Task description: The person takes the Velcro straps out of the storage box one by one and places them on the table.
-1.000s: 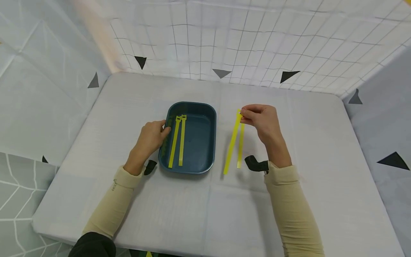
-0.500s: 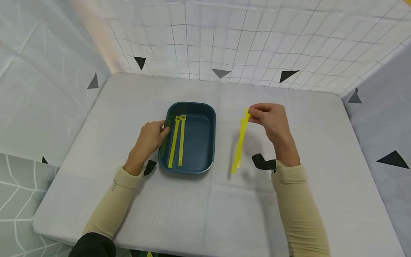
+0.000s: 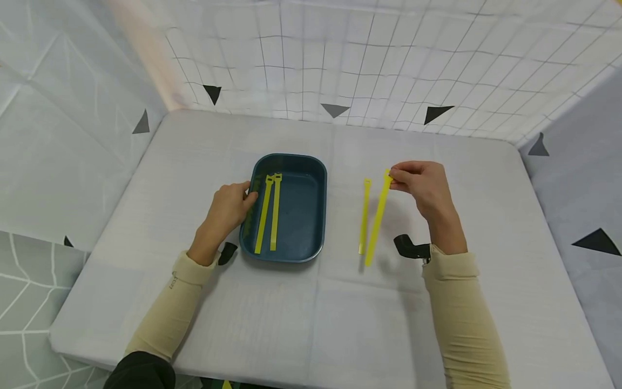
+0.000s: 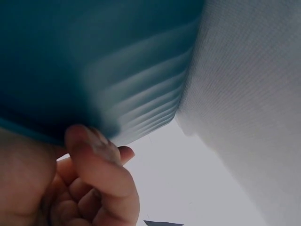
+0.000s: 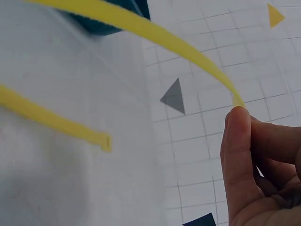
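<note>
My right hand [image 3: 421,186] pinches the slotted head of a yellow hook-and-loop cable tie [image 3: 378,219] between thumb and fingers. That strap hangs down toward me, bowed in the right wrist view. Just left of it a second yellow cable tie [image 3: 364,216] lies flat on the table. At the left, my left hand [image 3: 229,208] grips the rim of a dark teal plastic tray [image 3: 325,216]; the left wrist view has its thumb and fingers [image 4: 101,165] at the ribbed wall. Two more yellow cable ties [image 3: 275,213] lie side by side along the tray's left part.
A white cloth covers the table [image 3: 291,324]. Behind it hangs a white grid-lined sheet [image 3: 301,59] with dark triangle markers. Pale sheets enclose both sides. Black camera mounts [image 3: 410,247] stick out at both wrists.
My right hand has moved right with the cable tie, which passed across the one on the table and now hangs to its right. My left hand and the tray have stayed put.
</note>
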The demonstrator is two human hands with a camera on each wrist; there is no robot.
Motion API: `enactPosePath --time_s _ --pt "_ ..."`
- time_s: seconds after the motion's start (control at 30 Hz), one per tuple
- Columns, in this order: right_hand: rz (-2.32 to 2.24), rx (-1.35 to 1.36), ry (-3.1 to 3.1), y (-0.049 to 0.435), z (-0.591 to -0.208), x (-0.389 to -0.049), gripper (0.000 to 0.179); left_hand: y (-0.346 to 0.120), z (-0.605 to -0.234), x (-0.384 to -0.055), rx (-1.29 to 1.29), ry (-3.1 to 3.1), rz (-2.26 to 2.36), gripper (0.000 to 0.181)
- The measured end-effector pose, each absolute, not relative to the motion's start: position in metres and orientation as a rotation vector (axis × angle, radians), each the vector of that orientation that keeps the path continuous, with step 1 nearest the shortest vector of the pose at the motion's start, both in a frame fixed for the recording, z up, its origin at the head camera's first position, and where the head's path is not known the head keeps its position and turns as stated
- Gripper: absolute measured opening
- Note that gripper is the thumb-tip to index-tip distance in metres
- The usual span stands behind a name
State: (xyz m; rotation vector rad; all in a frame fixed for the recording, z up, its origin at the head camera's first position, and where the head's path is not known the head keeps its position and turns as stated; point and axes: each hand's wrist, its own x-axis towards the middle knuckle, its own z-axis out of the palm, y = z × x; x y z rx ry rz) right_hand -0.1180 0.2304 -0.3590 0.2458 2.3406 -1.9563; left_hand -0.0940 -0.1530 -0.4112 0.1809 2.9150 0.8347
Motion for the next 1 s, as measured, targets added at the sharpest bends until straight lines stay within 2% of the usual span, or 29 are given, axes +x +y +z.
enactPosePath --time_s 1.0 --pt "-1.820 0.424 2.438 0.247 -0.408 -0.136 0.033 -0.154 -0.411 -0.094 0.193 2.900 0.825 0.042"
